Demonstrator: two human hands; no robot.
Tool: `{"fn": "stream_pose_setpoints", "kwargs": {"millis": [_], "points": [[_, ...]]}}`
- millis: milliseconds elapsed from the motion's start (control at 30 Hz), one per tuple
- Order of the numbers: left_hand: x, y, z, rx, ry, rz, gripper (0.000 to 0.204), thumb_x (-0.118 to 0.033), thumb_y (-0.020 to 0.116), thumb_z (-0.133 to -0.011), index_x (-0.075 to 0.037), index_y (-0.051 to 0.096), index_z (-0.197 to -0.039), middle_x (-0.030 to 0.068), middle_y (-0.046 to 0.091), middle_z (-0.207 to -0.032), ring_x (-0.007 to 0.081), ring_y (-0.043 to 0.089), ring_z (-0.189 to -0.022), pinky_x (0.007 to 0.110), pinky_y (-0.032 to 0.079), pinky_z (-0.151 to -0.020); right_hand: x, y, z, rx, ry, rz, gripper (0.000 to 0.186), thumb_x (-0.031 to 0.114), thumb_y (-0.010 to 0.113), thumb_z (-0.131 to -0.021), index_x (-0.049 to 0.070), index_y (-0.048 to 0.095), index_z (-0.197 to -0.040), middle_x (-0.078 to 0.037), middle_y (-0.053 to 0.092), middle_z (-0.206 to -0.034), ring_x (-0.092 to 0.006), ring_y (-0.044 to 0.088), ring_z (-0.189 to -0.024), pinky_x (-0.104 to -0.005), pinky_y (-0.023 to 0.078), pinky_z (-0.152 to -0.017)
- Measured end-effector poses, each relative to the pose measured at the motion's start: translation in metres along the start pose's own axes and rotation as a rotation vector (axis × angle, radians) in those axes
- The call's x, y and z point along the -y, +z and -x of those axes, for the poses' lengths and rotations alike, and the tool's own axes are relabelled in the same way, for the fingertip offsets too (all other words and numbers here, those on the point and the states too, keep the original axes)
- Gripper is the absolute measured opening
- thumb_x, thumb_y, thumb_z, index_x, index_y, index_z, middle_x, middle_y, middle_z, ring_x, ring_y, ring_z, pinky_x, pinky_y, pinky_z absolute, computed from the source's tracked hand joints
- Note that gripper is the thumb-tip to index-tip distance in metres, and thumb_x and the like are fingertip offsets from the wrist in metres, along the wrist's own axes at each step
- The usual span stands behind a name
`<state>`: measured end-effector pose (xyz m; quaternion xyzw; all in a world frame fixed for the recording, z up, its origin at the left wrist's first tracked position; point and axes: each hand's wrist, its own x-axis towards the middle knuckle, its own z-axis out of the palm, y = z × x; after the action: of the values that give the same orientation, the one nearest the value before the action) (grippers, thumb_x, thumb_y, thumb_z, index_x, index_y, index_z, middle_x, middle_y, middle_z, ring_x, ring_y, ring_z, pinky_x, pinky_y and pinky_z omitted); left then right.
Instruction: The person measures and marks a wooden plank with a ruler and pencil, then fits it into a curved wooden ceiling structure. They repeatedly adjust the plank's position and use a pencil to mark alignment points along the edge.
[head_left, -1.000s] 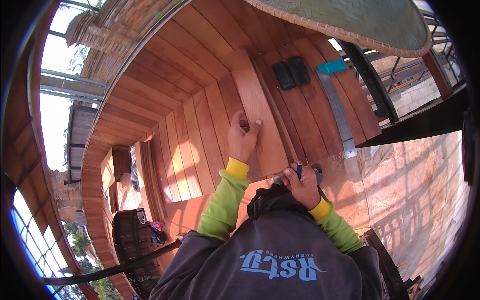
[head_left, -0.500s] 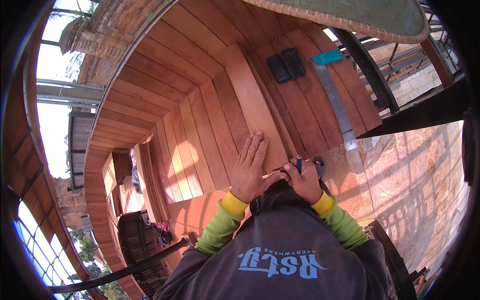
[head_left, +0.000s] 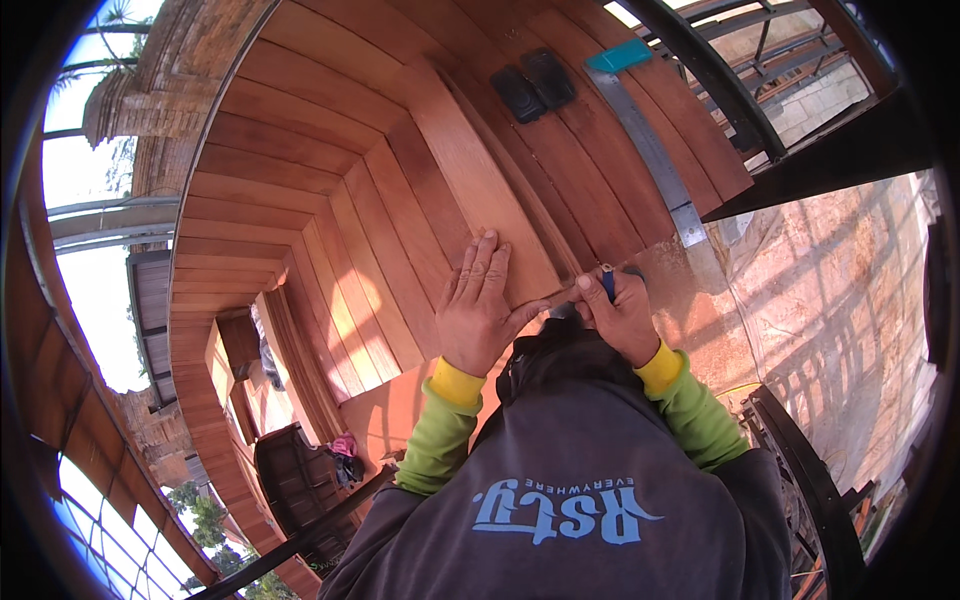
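Observation:
A long reddish-brown wooden plank (head_left: 485,165) lies across the boards in front of me, its near end close to my body. My left hand (head_left: 474,310) rests flat on that end with the fingers stretched forward and the thumb out to the side. At the plank's near right corner, my right hand (head_left: 622,318) is closed around a short blue pencil (head_left: 608,284), its pale wooden tip pointing up and away. The right fingertips are by the plank's edge; whether they touch it is hard to tell.
Beyond the plank lie a pair of black pads (head_left: 532,88) and a try square (head_left: 645,140) with a teal handle. Stacked planks (head_left: 298,365) and a dark slatted chair-like piece (head_left: 295,480) stand at the left. Black metal beams (head_left: 715,75) cross the upper right.
The view has shifted, and the woven brim at the top right is gone from it. My right hand sits slightly farther right of the plank's end. My left hand stays flat on the plank.

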<state>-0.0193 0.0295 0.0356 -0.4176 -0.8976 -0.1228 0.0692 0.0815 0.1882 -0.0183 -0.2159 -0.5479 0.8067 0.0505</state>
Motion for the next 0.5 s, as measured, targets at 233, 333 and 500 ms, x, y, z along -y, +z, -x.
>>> {"fn": "stream_pose_setpoints", "kwargs": {"millis": [233,333,500], "points": [[0.001,0.004,0.002,0.028,-0.001,0.002,0.077,-0.047,0.077,-0.067,0.001,0.056,-0.124,0.0182,0.052,-0.135,0.0341,0.051,-0.124,0.041,0.045,-0.099,-0.004,-0.017,-0.001,-0.202,0.060,-0.160,0.032,0.022,0.053,-0.099,-0.002,0.064,-0.080,-0.001,0.052,-0.058,-0.0062,0.048,-0.052,-0.0217,0.040,-0.048],[0.000,0.007,0.002,0.029,0.001,-0.001,0.077,-0.046,0.077,-0.068,0.001,0.056,-0.125,0.0183,0.052,-0.135,0.0341,0.051,-0.124,0.041,0.045,-0.100,-0.004,-0.016,-0.003,-0.199,0.062,-0.184,0.032,0.022,0.053,-0.099,-0.002,0.064,-0.080,-0.001,0.052,-0.058,-0.0066,0.049,-0.052,-0.0223,0.040,-0.049],[-0.003,0.008,0.001,0.020,0.003,-0.013,0.075,-0.047,0.076,-0.070,0.001,0.056,-0.124,0.0181,0.053,-0.133,0.0339,0.053,-0.122,0.041,0.045,-0.098,-0.010,-0.016,-0.003,-0.179,0.061,-0.178,0.032,0.021,0.053,-0.099,-0.002,0.063,-0.080,-0.001,0.052,-0.057,-0.0073,0.050,-0.052,-0.0229,0.041,-0.049]]}}
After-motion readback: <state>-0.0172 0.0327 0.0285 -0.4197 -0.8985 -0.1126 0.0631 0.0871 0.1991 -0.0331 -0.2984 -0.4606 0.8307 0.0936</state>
